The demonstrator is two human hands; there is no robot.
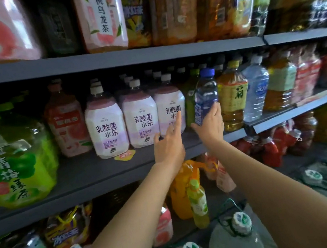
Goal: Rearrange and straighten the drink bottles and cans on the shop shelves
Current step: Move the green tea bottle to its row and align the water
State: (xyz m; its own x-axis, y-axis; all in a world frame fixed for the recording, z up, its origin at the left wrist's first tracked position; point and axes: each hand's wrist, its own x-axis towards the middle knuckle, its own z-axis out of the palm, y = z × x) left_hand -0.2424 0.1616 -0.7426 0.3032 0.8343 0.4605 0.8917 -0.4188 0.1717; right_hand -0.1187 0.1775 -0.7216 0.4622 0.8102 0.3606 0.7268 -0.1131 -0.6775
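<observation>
From the head camera I have both hands up at the middle shelf [78, 175]. My right hand [210, 125] is wrapped around the lower body of the blue bottle [205, 96], which stands nearly upright, long axis vertical with a slight lean to the right, in the gap between the white lactic drink bottle [170, 110] and the amber tea bottle [233, 96]. It is a clear, slim bottle with a blue cap and dark blue label, clearly narrower than its neighbours. My left hand [169, 143] holds nothing, its index finger stretched out and touching the front of that white bottle, just left of the blue one. The right hand is plainly the one to seat the blue bottle, I judge.
</observation>
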